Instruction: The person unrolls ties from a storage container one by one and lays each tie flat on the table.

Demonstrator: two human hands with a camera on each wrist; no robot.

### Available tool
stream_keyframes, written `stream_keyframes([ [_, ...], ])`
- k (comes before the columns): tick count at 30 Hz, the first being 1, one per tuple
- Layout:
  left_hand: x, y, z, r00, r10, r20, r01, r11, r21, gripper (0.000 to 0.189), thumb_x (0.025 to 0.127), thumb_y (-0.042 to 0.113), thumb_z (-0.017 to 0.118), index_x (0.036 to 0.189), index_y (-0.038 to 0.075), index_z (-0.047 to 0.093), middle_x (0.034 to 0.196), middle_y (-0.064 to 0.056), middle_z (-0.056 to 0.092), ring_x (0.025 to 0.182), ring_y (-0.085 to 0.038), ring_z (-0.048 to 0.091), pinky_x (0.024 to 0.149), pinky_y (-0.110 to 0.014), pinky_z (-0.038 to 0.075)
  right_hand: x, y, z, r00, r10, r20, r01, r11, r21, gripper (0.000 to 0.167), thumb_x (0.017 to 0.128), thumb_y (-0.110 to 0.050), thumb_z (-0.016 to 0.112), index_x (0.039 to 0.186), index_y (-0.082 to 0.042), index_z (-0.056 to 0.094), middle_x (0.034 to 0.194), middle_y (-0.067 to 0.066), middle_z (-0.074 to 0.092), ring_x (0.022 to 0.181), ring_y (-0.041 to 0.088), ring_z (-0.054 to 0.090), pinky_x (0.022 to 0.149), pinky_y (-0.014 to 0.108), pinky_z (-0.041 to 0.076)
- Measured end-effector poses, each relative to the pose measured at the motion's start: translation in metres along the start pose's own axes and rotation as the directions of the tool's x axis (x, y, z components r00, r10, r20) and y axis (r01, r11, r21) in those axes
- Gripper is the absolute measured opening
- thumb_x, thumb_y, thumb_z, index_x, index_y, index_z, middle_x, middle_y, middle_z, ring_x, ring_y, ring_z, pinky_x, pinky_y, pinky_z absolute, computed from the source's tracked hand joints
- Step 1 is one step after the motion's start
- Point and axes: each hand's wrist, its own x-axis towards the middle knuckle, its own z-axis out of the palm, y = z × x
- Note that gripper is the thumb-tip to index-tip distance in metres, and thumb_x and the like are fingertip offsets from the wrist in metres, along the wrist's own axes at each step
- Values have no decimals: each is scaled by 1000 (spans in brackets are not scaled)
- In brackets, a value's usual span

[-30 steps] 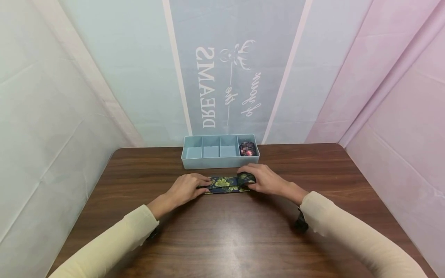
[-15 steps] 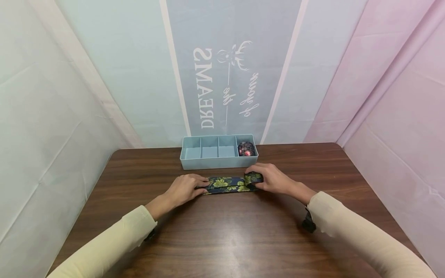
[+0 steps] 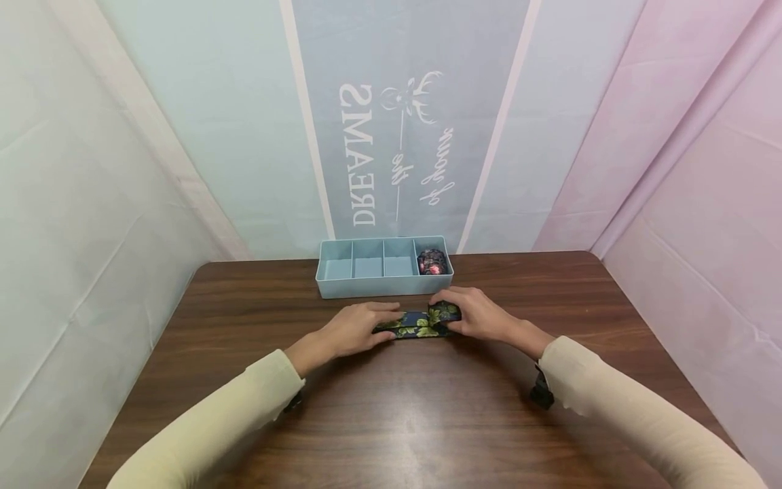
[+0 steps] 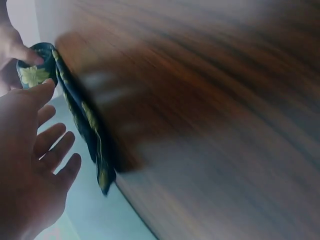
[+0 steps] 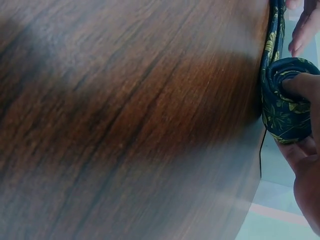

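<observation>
A dark blue necktie with yellow-green flowers (image 3: 417, 326) lies across the table, its right end wound into a roll (image 5: 287, 117). My right hand (image 3: 478, 316) grips that roll, with the thumb pushed into the centre of the coil and fingers around the outside. My left hand (image 3: 349, 331) is over the flat part of the necktie, its fingers extended toward the roll. In the left wrist view the left hand (image 4: 25, 155) has its fingers spread beside the fabric, and the loose end of the necktie shows past them. The left hand partly covers the strip in the head view.
Behind the hands stands a light blue divided box (image 3: 385, 287). Its far right compartment holds a dark floral rolled cloth (image 3: 432, 262). The brown wooden table (image 3: 391, 407) stretches toward me, and a printed curtain (image 3: 415, 136) hangs behind it.
The right hand shifts slightly right with the roll, then stays. My left hand leaves the far left end of the necktie and slides right, nearer the roll, its fingers straightening.
</observation>
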Motion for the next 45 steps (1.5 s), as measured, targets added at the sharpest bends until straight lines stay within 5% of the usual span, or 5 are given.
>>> stream_keyframes([
  [5,7,-1,9,999,14,52,-12,999,-39,42,108,30,65,146,12,66,156,-9,57,138,-26,60,110,-45,53,1,-1,2,1000,-2,2,2,1000,3,51,85,-2,87,130,-14,69,126,6,73,106,19,72,84,40,62],
  [25,0,-11,14,998,59,22,-56,993,-108,38,107,18,66,144,9,67,153,-12,59,139,-25,59,110,-44,53,2,-1,0,1000,-19,12,19,1000,-1,49,85,-4,87,129,-13,68,124,5,73,105,18,71,86,41,62],
  [34,-8,-19,11,998,53,25,-50,991,-124,38,107,19,66,145,10,66,153,-13,58,138,-26,59,109,-45,53,-1,3,0,1000,0,19,0,1000,2,56,84,-4,89,134,-10,66,129,8,71,63,2,52,63,26,52],
  [45,-17,-27,8,998,61,24,-57,991,-118,39,107,19,66,145,11,66,154,-12,58,138,-25,59,109,-44,54,-3,4,0,1000,-12,11,12,1000,-15,58,84,-6,89,137,-8,66,131,8,71,69,3,54,70,29,53],
])
